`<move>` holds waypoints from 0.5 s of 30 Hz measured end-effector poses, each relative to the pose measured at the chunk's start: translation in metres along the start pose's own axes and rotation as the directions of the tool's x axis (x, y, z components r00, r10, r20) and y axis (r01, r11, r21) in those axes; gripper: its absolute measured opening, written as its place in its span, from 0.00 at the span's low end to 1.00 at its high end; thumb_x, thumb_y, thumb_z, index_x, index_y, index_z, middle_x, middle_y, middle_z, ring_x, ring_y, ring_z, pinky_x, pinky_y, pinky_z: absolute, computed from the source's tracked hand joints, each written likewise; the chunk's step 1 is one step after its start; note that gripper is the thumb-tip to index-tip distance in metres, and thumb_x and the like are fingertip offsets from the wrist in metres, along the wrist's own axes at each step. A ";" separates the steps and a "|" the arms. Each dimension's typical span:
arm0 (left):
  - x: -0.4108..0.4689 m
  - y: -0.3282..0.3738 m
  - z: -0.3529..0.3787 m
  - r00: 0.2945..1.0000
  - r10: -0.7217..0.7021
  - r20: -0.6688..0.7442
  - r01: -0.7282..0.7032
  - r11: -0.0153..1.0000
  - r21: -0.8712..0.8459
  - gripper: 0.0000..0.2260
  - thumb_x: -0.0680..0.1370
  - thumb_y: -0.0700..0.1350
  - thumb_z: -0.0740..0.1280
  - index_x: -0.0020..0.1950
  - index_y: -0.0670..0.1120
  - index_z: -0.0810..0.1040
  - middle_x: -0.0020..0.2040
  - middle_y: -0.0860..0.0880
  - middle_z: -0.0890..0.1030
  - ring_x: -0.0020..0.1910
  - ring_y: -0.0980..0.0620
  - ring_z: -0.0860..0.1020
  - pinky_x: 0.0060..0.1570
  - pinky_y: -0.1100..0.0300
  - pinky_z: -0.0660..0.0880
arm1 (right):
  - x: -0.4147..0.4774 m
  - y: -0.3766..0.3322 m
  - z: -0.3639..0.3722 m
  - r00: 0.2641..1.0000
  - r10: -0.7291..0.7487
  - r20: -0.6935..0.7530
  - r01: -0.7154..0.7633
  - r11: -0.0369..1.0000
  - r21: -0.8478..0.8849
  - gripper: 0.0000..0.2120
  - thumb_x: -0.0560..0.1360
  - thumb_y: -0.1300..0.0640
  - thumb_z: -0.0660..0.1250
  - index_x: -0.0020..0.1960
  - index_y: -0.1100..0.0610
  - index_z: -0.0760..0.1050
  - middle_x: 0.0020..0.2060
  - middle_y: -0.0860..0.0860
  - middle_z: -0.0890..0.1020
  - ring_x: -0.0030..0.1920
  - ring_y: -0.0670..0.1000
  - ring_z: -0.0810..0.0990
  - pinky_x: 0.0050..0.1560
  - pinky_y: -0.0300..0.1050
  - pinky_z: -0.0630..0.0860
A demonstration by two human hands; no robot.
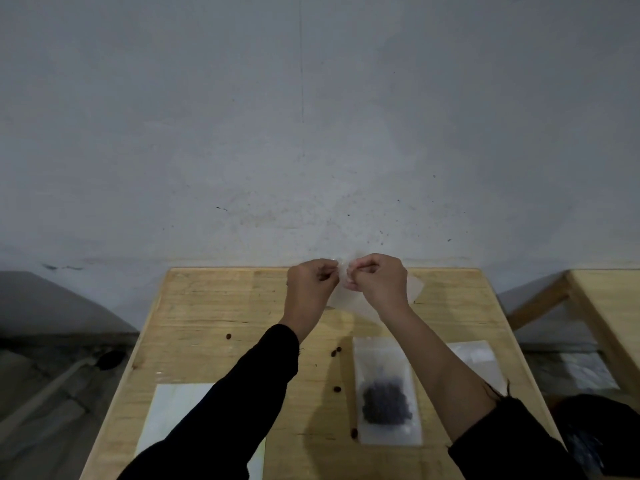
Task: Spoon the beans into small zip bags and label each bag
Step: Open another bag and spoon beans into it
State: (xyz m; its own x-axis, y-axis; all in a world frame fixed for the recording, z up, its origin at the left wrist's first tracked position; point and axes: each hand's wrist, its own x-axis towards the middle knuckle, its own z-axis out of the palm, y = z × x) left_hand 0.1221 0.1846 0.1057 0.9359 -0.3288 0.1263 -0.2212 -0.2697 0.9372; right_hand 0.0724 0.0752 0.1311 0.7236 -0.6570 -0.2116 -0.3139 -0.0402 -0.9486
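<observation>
Table edges: The wooden table (214,306) stops just short of a grey wall (311,133). Its far edge lies right behind the hands, and the side edges drop away to the floor.
Neighbour: A second table (609,306) stands apart on the right, with a gap between the two.
Open room: Plain wood shows to the left of the left hand (310,280) and between the forearms.
Fingers: Both the left hand and the right hand (379,280) are curled tight. Thumbs and fingertips pinch the top edge of a clear zip bag (346,299).
Held bag: It is raised over the table's far end and hangs down between the wrists.
Filled bag (386,393): It lies flat beside the right forearm, well apart from the fingers, with dark beans (386,405) pooled low inside.
Loose beans (336,351): A few are scattered on the wood between the arms.
White sheet (173,414): It lies partly under the left sleeve.
</observation>
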 end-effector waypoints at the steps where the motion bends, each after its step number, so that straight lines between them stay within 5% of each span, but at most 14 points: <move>1: 0.001 0.000 0.001 1.000 -0.007 0.002 0.007 1.000 0.007 0.07 0.72 0.32 0.71 0.49 0.37 0.83 0.41 0.50 0.82 0.36 0.68 0.78 0.43 0.73 0.75 | 0.000 0.001 0.000 1.000 0.000 -0.010 0.000 1.000 -0.008 0.10 0.67 0.74 0.68 0.36 0.60 0.79 0.36 0.60 0.82 0.40 0.59 0.84 0.42 0.51 0.83; 8: 0.009 0.004 0.004 0.997 -0.037 0.072 0.041 0.998 -0.056 0.08 0.73 0.33 0.70 0.51 0.36 0.82 0.43 0.47 0.82 0.41 0.58 0.80 0.46 0.69 0.77 | 0.002 -0.003 -0.010 1.000 0.015 0.019 -0.016 0.999 0.028 0.04 0.68 0.66 0.74 0.41 0.63 0.80 0.36 0.58 0.83 0.38 0.53 0.84 0.40 0.42 0.82; 15: 0.012 -0.003 0.007 0.996 -0.067 0.051 0.065 0.997 0.029 0.07 0.71 0.34 0.72 0.49 0.38 0.83 0.43 0.45 0.84 0.39 0.59 0.80 0.45 0.65 0.79 | 0.002 0.002 -0.010 0.999 0.023 0.049 -0.021 0.999 -0.034 0.08 0.67 0.73 0.69 0.34 0.62 0.80 0.34 0.62 0.83 0.36 0.56 0.84 0.40 0.46 0.83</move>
State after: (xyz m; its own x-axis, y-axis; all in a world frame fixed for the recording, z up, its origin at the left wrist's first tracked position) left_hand 0.1325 0.1752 0.1019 0.9334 -0.3558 0.0469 -0.1677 -0.3169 0.9335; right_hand 0.0675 0.0663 0.1310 0.7454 -0.6201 -0.2446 -0.3501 -0.0519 -0.9353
